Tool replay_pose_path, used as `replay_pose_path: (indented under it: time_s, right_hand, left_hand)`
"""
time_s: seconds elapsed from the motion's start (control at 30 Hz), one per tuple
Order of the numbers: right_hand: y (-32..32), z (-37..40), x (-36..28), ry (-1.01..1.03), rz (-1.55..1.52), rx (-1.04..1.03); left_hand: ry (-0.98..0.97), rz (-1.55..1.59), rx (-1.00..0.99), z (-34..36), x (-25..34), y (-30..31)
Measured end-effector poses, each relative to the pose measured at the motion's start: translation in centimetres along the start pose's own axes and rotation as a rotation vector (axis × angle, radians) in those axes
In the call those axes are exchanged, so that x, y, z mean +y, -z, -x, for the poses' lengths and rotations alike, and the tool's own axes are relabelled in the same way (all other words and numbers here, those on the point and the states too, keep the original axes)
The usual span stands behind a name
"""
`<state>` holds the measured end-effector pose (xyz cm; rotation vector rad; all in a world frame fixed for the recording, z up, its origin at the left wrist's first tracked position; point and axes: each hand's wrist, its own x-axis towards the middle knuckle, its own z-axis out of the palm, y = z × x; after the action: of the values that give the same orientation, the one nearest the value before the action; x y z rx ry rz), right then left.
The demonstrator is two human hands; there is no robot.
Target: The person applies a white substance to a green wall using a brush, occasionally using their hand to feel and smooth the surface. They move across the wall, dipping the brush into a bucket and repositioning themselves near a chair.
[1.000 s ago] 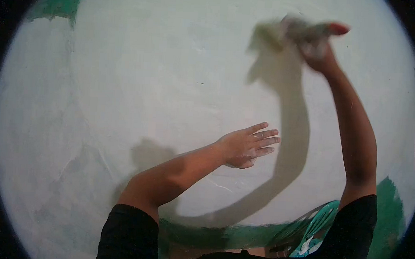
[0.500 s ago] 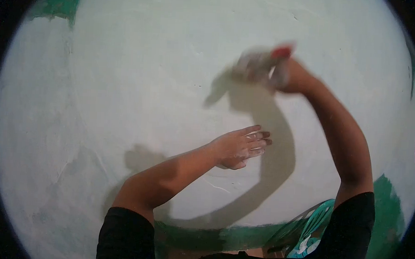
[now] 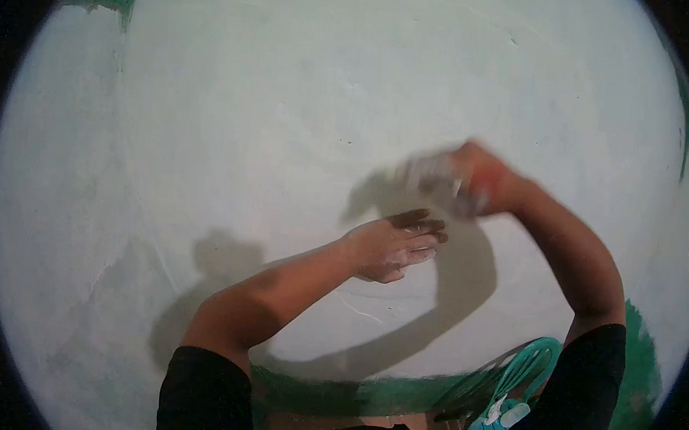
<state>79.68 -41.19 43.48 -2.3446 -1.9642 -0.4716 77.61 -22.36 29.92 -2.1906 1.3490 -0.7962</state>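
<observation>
On my feed, the red-ended tool (image 3: 487,180) sits before the pale wall (image 3: 248,134), blurred, clasped in the right hand (image 3: 463,174); I can't tell whether its edge touches. I'd judge that even pressure and a steady, shallow angle work best, clear of the left hand (image 3: 395,249) just below, its whitened fingers extended, holding nothing. Farther down I see a green band (image 3: 402,394) and a teal chair (image 3: 542,358).

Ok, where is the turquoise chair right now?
In the head view, the turquoise chair is at the lower right, just left of the black right sleeve, near the green band at the foot of the wall.
</observation>
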Motion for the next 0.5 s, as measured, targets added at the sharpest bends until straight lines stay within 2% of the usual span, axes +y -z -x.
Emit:
replay_pose_path:
  time_s: [0.03, 0.07, 0.1, 0.13, 0.17, 0.2, 0.23, 0.3, 0.33, 0.37, 0.4, 0.43, 0.47, 0.5]
  right_hand:
    - [0.5, -0.3, 4.1, 0.059, -0.052, 0.271]
    - [3.6, -0.6, 4.9, 0.020, 0.175, 0.500]
    - [6.3, -0.1, 9.0, -0.143, 0.118, 0.777]
    - [9.3, -0.5, 9.2, 0.018, 0.284, 1.001]
    - [11.7, 0.5, 13.2, -0.090, 0.353, 1.182]
    - [11.7, -0.9, 7.7, -0.028, 0.207, 1.392]
    - [10.8, -0.6, 8.5, -0.032, 0.211, 1.391]
    - [7.9, -0.2, 11.2, -0.222, 0.944, 1.007]
    - [4.5, -0.3, 8.0, -0.367, 0.708, 0.716]
    - [-0.5, -1.6, 5.3, -0.278, 0.832, 0.672]
    - [-3.5, -1.2, 3.2, -0.092, 0.851, 0.349]
    - [-7.0, -1.4, 0.8, -0.067, 0.515, 0.315]
    - [-7.6, -1.8, -1.2, 0.040, 0.432, 0.125]
    - [-7.4, -2.0, -2.4, 0.142, 0.348, -0.063]
  left_hand:
    - [0.003, 0.000, 0.002, 0.5, -0.1, 0.4]
    - [-0.004, -0.023, -0.024, 0.7, -0.1, 0.5]
    - [-0.018, -0.043, -0.046, 0.7, -0.1, 0.3]
    - [-0.007, -0.051, -0.027, 0.9, -0.1, -0.3]
    - [-0.012, -0.046, -0.022, 1.0, 0.0, -0.5]
    - [-0.005, -0.051, -0.012, 1.0, 0.0, -0.6]
    - [0.003, -0.057, -0.006, 1.2, 0.0, -0.6]
    - [0.001, -0.048, 0.037, 1.6, 0.0, -1.1]
    - [0.007, -0.039, 0.081, 1.8, -0.1, -1.4]
    - [0.004, -0.052, 0.101, 2.0, -0.4, -2.1]
    - [-0.026, 0.004, 0.148, 1.7, -1.3, -4.0]
    - [-0.019, 0.076, 0.147, 1.8, -1.3, -4.8]
    - [0.036, 0.208, 0.073, 2.0, -1.5, -8.1]
    - [0.032, 0.207, 0.076, 2.0, -1.4, -7.7]
